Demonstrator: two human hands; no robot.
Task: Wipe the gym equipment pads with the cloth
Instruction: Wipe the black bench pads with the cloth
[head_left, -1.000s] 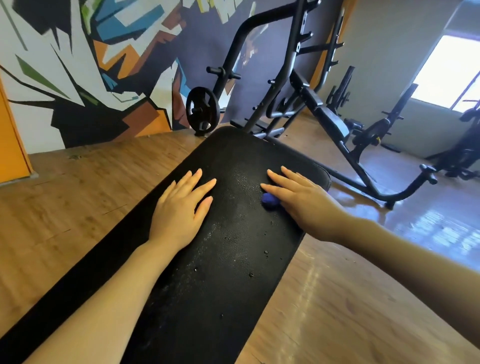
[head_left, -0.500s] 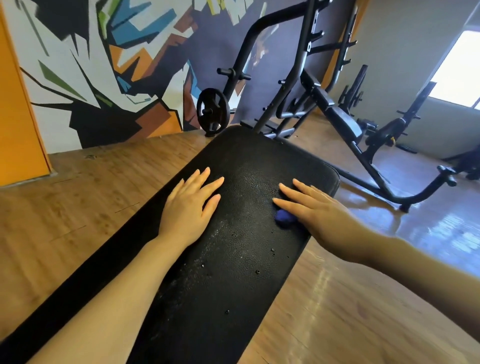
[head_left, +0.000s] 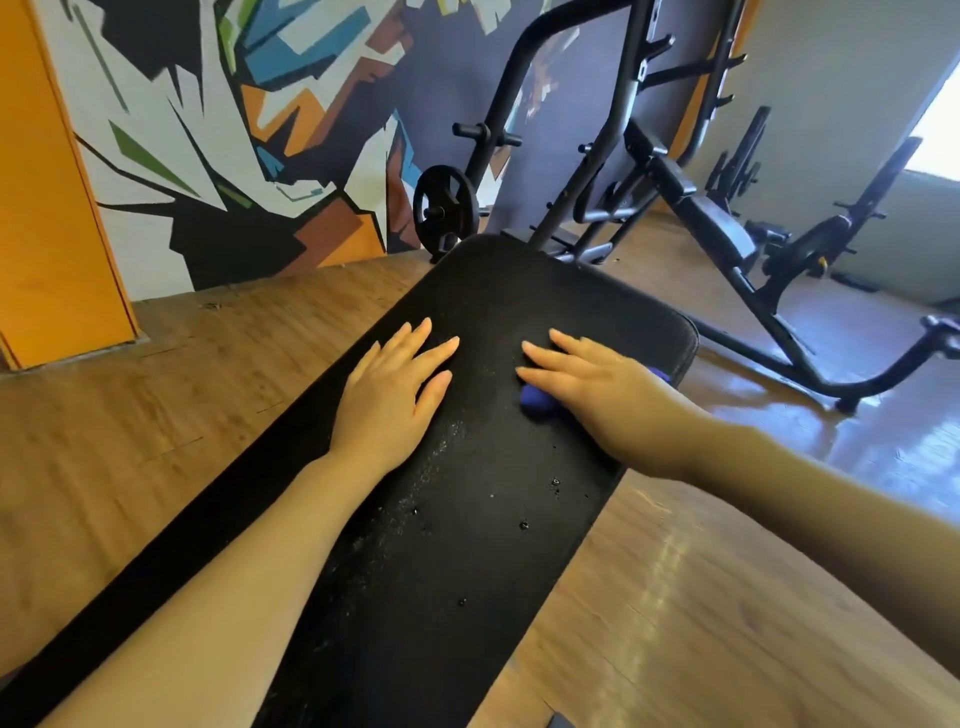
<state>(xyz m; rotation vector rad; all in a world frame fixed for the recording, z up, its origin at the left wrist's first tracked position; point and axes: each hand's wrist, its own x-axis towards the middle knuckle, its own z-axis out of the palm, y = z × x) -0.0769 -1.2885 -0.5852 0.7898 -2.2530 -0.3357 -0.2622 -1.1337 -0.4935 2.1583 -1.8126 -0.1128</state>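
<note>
Two flat hands on the pad (head_left: 467, 519), right hand (head_left: 597, 384) over cloth (head_left: 537, 401) near its edge.

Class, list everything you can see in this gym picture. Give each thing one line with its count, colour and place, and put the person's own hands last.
Padded black bench pad: one, black, centre, running from near the camera toward the wall; water droplets on it.
Small blue cloth: one, blue, on the pad under the right hand.
Round black weight plate: one, black, by the wall beyond the pad's far end.
Black metal rack: one, black, behind the pad.
Black incline bench: one, black, to the right on the floor.
Painted wall mural: one, multicoloured, upper left.
Wooden floor: brown, all around.
Left hand: flat on the pad, fingers straight.
Right hand: presses the cloth onto the pad.
</note>
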